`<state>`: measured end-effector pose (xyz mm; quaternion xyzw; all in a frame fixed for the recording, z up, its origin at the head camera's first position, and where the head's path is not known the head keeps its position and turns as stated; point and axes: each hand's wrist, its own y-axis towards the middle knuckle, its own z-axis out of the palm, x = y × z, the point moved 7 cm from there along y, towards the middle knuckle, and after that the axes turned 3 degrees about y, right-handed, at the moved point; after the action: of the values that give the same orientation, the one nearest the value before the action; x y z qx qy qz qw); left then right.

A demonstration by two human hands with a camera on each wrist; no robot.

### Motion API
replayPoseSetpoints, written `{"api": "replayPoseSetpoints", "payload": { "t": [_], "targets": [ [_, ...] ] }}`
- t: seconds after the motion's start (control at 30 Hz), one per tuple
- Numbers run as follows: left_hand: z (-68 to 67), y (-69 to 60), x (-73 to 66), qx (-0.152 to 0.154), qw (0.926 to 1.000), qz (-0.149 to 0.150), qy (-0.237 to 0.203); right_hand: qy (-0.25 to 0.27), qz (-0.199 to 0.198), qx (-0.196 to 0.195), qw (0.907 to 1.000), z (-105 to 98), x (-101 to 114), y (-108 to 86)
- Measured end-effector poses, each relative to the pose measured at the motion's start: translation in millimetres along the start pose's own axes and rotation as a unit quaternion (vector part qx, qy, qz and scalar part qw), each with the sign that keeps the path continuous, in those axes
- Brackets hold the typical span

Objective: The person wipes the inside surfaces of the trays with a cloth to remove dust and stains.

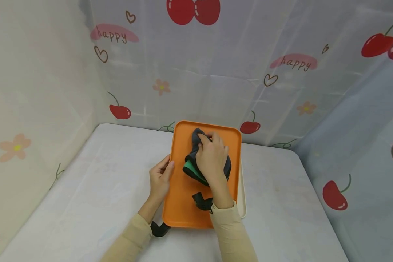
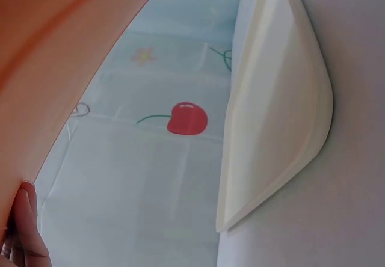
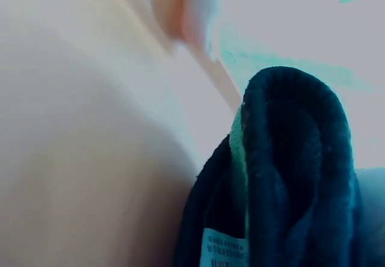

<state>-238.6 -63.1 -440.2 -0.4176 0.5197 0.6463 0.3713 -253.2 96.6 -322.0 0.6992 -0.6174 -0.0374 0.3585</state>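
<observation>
My left hand (image 1: 160,178) grips the left edge of an orange tray (image 1: 183,203), thumb on top. In the left wrist view, the orange tray (image 2: 54,56) is raised above the table, with fingertips (image 2: 30,225) at its edge. Over the tray, my right hand (image 1: 212,156) holds a bunched dark grey cloth (image 1: 196,142) with a green side. The right wrist view shows the cloth (image 3: 301,159) folded over, with a printed label (image 3: 222,249) low on it. Whether the cloth touches the tray is unclear. My right palm hides part of it.
A white tray (image 2: 271,110) lies on the white table (image 1: 124,174) beneath the orange one, mostly covered in the head view. A cherry-printed curtain (image 1: 199,94) hangs behind the table and along both sides. Black straps (image 1: 160,230) show near both wrists.
</observation>
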Motion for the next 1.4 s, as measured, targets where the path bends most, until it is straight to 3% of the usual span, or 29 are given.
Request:
{"api": "replayPoseSetpoints", "payload": {
  "t": [0.27,0.53,1.4],
  "targets": [
    [-5.8,2.5,-1.3,0.006,0.9998,-0.002,-0.017,0.006,0.096,0.035,0.9947,-12,-28,2.8],
    [-16.6,4.2,-5.6,-0.015,0.9993,0.009,-0.033,-0.010,0.185,0.026,0.9823,-26,-64,3.0],
    [-14.5,5.0,0.7,-0.006,0.9968,-0.022,-0.076,0.016,0.188,0.024,0.9817,-22,-71,-2.4]
  ]
}}
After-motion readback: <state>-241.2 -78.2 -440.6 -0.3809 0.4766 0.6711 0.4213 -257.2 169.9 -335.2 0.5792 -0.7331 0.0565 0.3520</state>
